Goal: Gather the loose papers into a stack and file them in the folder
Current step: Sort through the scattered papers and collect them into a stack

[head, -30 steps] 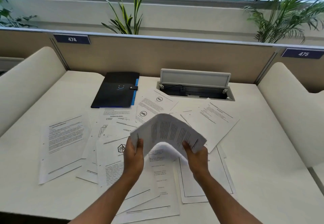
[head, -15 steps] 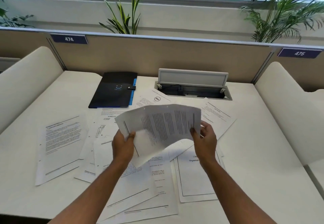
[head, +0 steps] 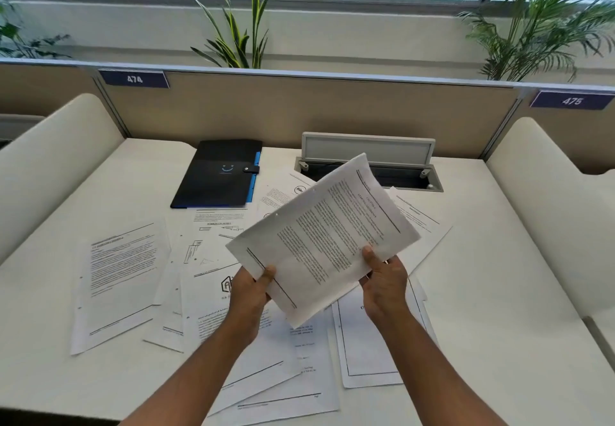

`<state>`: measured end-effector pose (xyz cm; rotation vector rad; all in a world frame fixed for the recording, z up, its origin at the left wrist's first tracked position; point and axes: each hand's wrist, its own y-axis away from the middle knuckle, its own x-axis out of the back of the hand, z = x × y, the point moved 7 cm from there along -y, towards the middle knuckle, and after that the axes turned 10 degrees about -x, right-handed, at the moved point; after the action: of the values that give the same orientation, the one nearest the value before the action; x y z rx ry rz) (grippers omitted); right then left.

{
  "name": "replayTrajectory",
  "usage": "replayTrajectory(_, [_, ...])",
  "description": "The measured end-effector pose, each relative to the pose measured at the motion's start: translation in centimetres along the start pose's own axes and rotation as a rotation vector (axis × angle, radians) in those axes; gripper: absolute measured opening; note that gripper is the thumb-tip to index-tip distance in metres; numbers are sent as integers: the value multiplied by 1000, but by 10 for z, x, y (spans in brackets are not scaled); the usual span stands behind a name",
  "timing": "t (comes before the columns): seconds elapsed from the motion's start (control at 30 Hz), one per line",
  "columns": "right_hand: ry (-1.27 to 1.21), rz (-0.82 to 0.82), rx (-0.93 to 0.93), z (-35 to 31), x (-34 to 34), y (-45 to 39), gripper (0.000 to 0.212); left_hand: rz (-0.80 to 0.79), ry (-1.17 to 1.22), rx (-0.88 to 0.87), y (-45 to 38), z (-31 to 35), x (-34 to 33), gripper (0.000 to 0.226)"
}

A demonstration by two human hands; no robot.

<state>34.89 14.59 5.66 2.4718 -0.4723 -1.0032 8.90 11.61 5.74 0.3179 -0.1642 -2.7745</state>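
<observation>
Above the desk I hold a thin bundle of printed sheets (head: 327, 235), flat and tilted up to the right. My left hand (head: 249, 292) grips its lower left edge and my right hand (head: 382, 279) grips its lower right edge, thumbs on top. Several loose papers lie scattered on the white desk beneath, among them one sheet at the left (head: 119, 279) and a bordered page (head: 369, 342) under my right forearm. The black folder (head: 218, 174) with a blue edge and snap strap lies closed at the back, left of centre.
An open cable hatch (head: 369, 162) with a raised lid sits at the back middle of the white desk (head: 499, 292). Cream padded dividers stand at the left (head: 50, 152) and right (head: 549, 192). A beige partition (head: 332, 109) closes off the back.
The bundle, bent into an arch a second ago, has been straightened and turned so its right end points up and away. Both hands moved with it and kept their grip.
</observation>
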Motion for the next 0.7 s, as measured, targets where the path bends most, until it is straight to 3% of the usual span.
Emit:
replayTrajectory(0.13, [128,4,102,-22,-8,4,30,196,-266,-60,-5,13,23,53])
replayTrajectory(0.23, [324,-42,217,-39,-18,13,25,100,-459,-177,-8,32,20,67])
replayTrajectory(0.4, [586,-124,360,-48,-47,30,18,-148,-476,-392,-16,72,-17,55])
replayTrajectory(0.53, [579,-168,458,-54,-64,43,21,-88,-462,-510,-11,94,-28,17])
replayTrajectory(0.63, [582,-149,511,-57,-67,48,28,-111,-433,-558,2,89,-34,19])
replayTrajectory(0.7, [631,-139,568,-59,-69,51,45,-110,-415,-540,7,79,-34,31])
